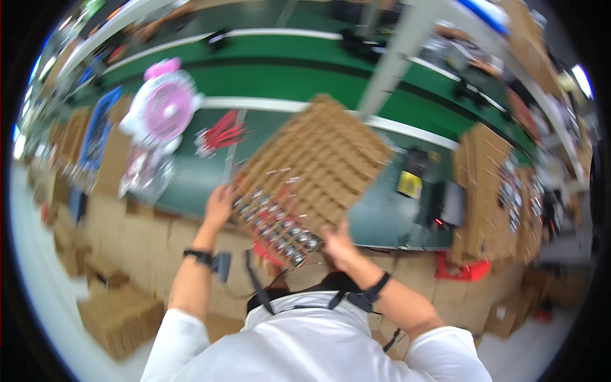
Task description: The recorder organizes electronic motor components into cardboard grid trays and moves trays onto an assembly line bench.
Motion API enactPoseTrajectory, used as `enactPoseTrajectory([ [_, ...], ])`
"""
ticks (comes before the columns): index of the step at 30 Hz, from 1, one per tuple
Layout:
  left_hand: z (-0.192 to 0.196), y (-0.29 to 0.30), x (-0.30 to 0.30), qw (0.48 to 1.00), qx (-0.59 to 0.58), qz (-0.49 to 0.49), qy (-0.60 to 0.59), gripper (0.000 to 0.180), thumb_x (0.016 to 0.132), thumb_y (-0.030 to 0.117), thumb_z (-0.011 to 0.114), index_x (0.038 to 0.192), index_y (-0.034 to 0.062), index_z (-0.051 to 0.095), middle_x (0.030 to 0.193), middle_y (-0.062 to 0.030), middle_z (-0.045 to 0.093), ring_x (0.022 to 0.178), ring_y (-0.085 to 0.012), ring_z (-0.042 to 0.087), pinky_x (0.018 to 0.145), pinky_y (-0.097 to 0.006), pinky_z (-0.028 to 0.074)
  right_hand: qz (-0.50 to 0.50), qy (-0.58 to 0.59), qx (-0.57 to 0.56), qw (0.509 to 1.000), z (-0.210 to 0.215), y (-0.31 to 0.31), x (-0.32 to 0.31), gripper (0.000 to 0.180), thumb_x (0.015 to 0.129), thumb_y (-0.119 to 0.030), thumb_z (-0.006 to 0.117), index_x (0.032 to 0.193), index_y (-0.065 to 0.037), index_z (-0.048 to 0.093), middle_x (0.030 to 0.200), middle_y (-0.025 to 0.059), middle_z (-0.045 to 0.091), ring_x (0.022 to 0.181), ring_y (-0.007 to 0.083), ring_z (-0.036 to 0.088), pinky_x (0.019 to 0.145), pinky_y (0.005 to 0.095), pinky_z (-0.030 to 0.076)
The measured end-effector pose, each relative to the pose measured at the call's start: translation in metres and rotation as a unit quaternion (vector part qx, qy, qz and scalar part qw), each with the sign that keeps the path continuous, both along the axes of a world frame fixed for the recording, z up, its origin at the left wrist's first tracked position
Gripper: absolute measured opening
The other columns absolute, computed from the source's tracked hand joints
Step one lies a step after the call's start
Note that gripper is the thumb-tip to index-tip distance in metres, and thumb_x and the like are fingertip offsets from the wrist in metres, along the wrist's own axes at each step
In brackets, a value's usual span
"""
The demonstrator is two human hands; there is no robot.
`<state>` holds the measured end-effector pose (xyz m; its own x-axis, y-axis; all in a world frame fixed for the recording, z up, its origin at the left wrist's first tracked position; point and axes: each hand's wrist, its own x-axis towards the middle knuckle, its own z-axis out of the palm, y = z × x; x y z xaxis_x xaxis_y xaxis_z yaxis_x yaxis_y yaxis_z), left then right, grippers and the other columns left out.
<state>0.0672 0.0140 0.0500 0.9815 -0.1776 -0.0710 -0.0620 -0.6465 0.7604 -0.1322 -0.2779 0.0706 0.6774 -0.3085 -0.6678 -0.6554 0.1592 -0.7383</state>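
A brown cardboard tray (328, 149) with rows of compartments lies tilted across the near edge of the green table. Several small silvery motor-like parts (280, 229) with red and white wires fill its near rows, while its far rows hold none. My left hand (220, 202) is closed on the tray's left edge. My right hand (339, 245) grips its near right corner, thumb toward the top. Just beyond the tray, at the left, rests a bundle of red wires (223, 132) with pale ends. Blur hides the finer details of the parts.
A pink and white fan (167, 108) stands left, beside clear plastic bags (145, 175). To the right are a black and yellow device (414, 173), a grey box (452, 204) and stacked cardboard trays (480, 191). A white post (401, 60) rises beyond the table. Cardboard boxes (121, 318) sit lower left.
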Motion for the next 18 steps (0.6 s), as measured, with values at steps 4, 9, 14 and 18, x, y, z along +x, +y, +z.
enactPoseTrajectory([
  [4,-0.017,0.050,-0.021,0.983,-0.132,0.078,0.098,0.022,0.096,0.019,0.052,0.109,0.0007,0.055,0.101,-0.0083,0.058,0.092,-0.0174,0.053,0.087,-0.032,0.043,-0.040,-0.089,-0.051,0.994,0.019,0.047,0.015,0.075,0.091,-0.012,0.055,0.150,0.001,0.011,0.153,0.0216,0.024,0.142,0.0313,0.023,0.115,0.0367,0.020],
  [9,-0.011,0.046,-0.032,0.968,-0.143,0.116,0.172,0.024,0.097,0.018,0.050,0.117,0.0044,0.050,0.103,-0.0048,0.054,0.087,-0.0148,0.050,0.076,-0.031,0.044,-0.079,-0.115,-0.066,0.988,-0.008,0.039,0.031,0.069,0.090,-0.008,0.052,0.149,0.002,0.017,0.151,0.0219,0.029,0.140,0.0306,0.028,0.114,0.0353,0.023],
  [14,0.019,0.022,-0.029,0.953,-0.169,0.113,0.223,0.020,0.098,0.020,0.049,0.115,0.0110,0.049,0.105,-0.0028,0.053,0.084,-0.0122,0.049,0.060,-0.028,0.041,-0.095,-0.106,-0.031,0.989,-0.010,0.023,0.037,0.066,0.088,-0.008,0.052,0.147,0.002,0.023,0.145,0.0229,0.039,0.134,0.0322,0.039,0.111,0.0359,0.028],
  [18,0.018,0.010,-0.037,0.944,-0.170,0.139,0.246,0.021,0.097,0.024,0.051,0.114,0.0129,0.047,0.107,-0.0032,0.055,0.088,-0.0151,0.053,0.065,-0.033,0.045,-0.082,-0.125,-0.042,0.988,-0.008,0.003,0.044,0.067,0.086,-0.010,0.052,0.146,0.002,0.027,0.144,0.0237,0.040,0.134,0.0328,0.039,0.110,0.0351,0.030],
])
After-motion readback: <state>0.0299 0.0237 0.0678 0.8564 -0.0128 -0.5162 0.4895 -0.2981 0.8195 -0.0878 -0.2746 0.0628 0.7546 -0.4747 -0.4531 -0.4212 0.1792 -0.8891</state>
